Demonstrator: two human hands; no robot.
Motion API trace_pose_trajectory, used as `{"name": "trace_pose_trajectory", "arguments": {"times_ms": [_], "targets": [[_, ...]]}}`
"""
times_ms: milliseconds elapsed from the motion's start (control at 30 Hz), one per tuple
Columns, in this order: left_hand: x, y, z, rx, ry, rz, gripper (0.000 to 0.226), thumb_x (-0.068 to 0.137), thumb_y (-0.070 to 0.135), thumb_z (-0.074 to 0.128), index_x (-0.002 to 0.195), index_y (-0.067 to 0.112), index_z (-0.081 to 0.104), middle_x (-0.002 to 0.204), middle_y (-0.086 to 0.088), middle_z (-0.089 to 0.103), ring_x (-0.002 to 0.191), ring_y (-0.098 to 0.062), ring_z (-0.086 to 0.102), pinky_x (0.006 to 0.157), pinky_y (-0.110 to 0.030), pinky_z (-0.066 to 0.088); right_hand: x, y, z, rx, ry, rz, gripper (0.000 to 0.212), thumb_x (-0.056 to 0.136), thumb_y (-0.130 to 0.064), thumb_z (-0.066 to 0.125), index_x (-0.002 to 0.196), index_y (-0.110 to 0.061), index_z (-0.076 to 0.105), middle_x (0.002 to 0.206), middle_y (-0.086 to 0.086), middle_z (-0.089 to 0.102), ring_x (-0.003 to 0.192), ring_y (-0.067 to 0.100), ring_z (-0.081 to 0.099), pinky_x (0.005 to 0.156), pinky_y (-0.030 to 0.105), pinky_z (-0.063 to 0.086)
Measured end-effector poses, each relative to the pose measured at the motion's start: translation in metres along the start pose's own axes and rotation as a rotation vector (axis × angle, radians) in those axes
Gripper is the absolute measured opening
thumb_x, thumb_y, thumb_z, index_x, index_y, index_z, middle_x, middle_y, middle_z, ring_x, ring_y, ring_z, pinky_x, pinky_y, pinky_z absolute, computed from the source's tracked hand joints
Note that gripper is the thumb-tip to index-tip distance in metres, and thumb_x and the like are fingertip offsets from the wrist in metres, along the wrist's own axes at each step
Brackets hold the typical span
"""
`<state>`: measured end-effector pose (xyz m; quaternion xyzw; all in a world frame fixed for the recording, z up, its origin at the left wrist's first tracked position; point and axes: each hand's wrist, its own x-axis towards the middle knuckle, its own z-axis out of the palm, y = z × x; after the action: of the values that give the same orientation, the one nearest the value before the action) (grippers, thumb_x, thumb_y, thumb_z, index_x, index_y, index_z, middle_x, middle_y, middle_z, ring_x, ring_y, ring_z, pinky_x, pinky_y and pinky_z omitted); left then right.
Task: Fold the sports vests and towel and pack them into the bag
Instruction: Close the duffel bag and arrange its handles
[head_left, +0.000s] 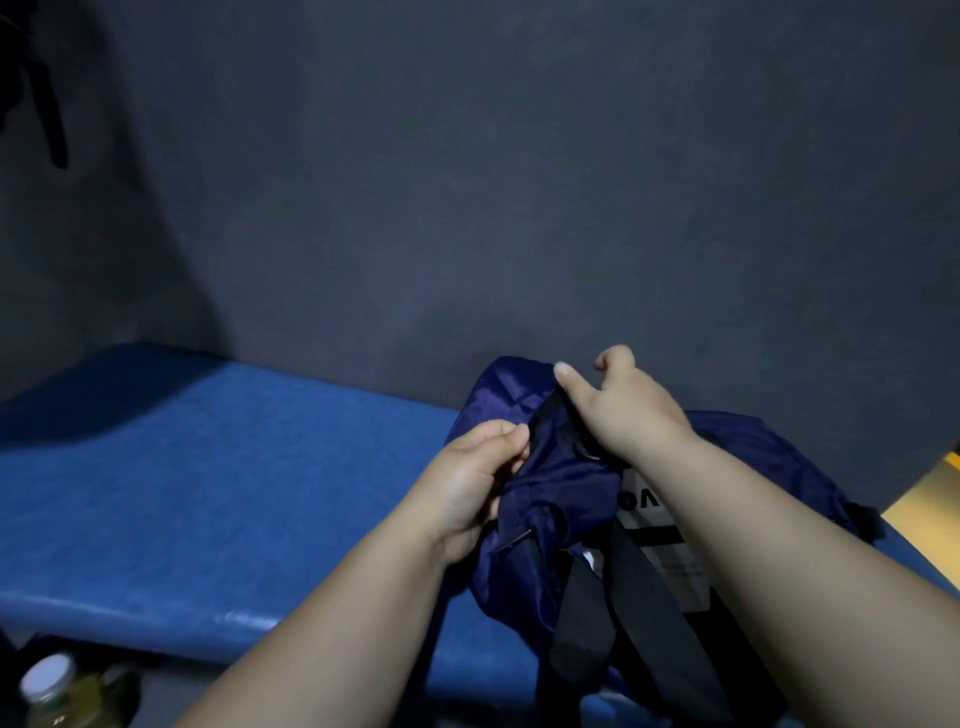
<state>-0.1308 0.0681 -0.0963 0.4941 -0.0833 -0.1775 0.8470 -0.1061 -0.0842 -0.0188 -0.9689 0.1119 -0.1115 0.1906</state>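
Your navy nylon bag (561, 483) sits crumpled at the right end of the blue padded bench (208, 493), close against the dark grey wall (467, 182). Your left hand (467, 483) is curled shut, thumb and fingers pinching a fold of the bag's fabric at its left edge. Your right hand (618, 410) rests on top of the bag with the forefinger stretched along a dark seam and the thumb lifted clear; whether the lower fingers grip anything underneath, you cannot tell from here.

Black webbing straps (613, 597) hang from the bag toward you, beside a pale printed label (665, 525). No vests or towel are in view, so how much is already packed cannot be judged.

Expect this bag to be light, limp and slick: thin shiny cloth that collapses on itself and slides between your fingers. It probably will not hold its mouth open unaided. Take it by the stitched rim or the seam under your forefinger, or by the webbing, where the material is firmer, rather than by loose cloth.

A capped bottle (52, 691) stands below the bench at lower left, well apart from the bag.
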Motion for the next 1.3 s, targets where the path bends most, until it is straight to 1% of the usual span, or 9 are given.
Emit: {"name": "trace_pose_trajectory", "arguments": {"times_ms": [100, 167, 433, 633, 733, 1033, 1167, 1233, 1300], "targets": [[-0.001, -0.003, 0.008, -0.025, 0.02, 0.058, 0.025, 0.096, 0.019, 0.057, 0.071, 0.015, 0.056, 0.069, -0.003, 0.057, 0.065, -0.015, 0.051, 0.063, -0.028, 0.042, -0.004, -0.014, -0.012, -0.006, -0.143, 0.066, 0.092, 0.081, -0.081, 0.038, 0.139, -0.009, 0.039, 0.133, 0.008, 0.054, 0.119, 0.03, 0.053, 0.081, 0.033, 0.039], [-0.002, -0.004, 0.011, -0.003, 0.03, 0.09, 0.026, 0.098, 0.018, 0.053, 0.072, 0.015, 0.055, 0.072, -0.006, 0.059, 0.066, -0.016, 0.055, 0.066, -0.03, 0.046, -0.007, -0.02, -0.013, -0.017, -0.226, 0.068, 0.095, 0.078, -0.078, 0.051, 0.14, -0.006, 0.039, 0.135, 0.01, 0.053, 0.12, 0.029, 0.053, 0.086, 0.033, 0.043], [-0.002, -0.002, 0.012, 0.05, 0.046, 0.12, 0.025, 0.093, 0.024, 0.061, 0.069, 0.019, 0.059, 0.07, -0.004, 0.054, 0.068, -0.017, 0.046, 0.068, -0.031, 0.039, 0.001, -0.004, 0.002, 0.17, -0.079, -0.079, 0.032, 0.09, -0.04, 0.064, 0.107, -0.018, 0.047, 0.094, 0.001, 0.059, 0.087, 0.022, 0.057, 0.071, 0.03, 0.039], [-0.005, 0.006, 0.008, 0.201, 0.018, 0.138, 0.037, 0.097, 0.017, 0.054, 0.061, 0.022, 0.051, 0.057, 0.007, 0.042, 0.054, -0.006, 0.034, 0.055, -0.024, 0.026, 0.017, 0.013, -0.005, 0.202, 0.002, -0.065, 0.026, 0.091, -0.036, 0.064, 0.106, -0.023, 0.048, 0.093, 0.001, 0.058, 0.073, 0.018, 0.055, 0.059, 0.03, 0.038], [-0.011, 0.012, 0.004, 0.284, 0.005, 0.119, 0.04, 0.097, 0.016, 0.052, 0.058, 0.022, 0.048, 0.056, 0.007, 0.039, 0.051, -0.006, 0.031, 0.05, -0.021, 0.024, 0.026, 0.025, -0.009, 0.216, 0.02, -0.064, 0.025, 0.091, -0.035, 0.065, 0.107, -0.022, 0.05, 0.104, 0.001, 0.058, 0.08, 0.02, 0.055, 0.064, 0.029, 0.038], [-0.024, 0.026, -0.012, 0.443, -0.06, 0.023, 0.024, 0.083, 0.022, 0.062, 0.065, 0.019, 0.047, 0.053, 0.008, 0.039, 0.047, -0.004, 0.031, 0.047, -0.018, 0.023, 0.019, 0.017, 0.001, 0.217, -0.003, -0.076, 0.025, 0.092, -0.034, 0.064, 0.106, -0.022, 0.047, 0.104, 0.001, 0.055, 0.078, 0.02, 0.054, 0.066, 0.03, 0.039], [-0.025, 0.032, -0.021, 0.679, 0.183, 0.057, 0.026, 0.086, 0.004, 0.059, 0.068, 0.019, 0.048, 0.055, 0.008, 0.047, 0.046, -0.005, 0.041, 0.047, -0.02, 0.032, 0.012, 0.0, 0.01, 0.346, 0.026, -0.013, 0.027, 0.091, -0.038, 0.063, 0.106, -0.019, 0.053, 0.098, 0.003, 0.058, 0.087, 0.022, 0.056, 0.076, 0.03, 0.044], [-0.026, 0.034, -0.02, 0.679, 0.315, 0.191, 0.027, 0.083, -0.005, 0.057, 0.075, 0.02, 0.05, 0.06, 0.007, 0.049, 0.045, -0.001, 0.041, 0.048, -0.016, 0.034, 0.004, -0.013, 0.014, 0.545, -0.108, 0.026, 0.025, 0.094, -0.044, 0.057, 0.1, -0.02, 0.055, 0.094, 0.006, 0.06, 0.081, 0.02, 0.056, 0.075, 0.032, 0.044], [-0.027, 0.036, -0.018, 0.603, 0.331, 0.341, 0.033, 0.081, -0.012, 0.055, 0.079, 0.021, 0.052, 0.068, 0.007, 0.051, 0.056, -0.003, 0.043, 0.059, -0.017, 0.036, -0.009, -0.028, 0.016, 0.866, -0.391, 0.07, 0.021, 0.101, -0.042, 0.045, 0.101, -0.022, 0.048, 0.092, 0.011, 0.06, 0.082, 0.022, 0.058, 0.074, 0.035, 0.047]]}}
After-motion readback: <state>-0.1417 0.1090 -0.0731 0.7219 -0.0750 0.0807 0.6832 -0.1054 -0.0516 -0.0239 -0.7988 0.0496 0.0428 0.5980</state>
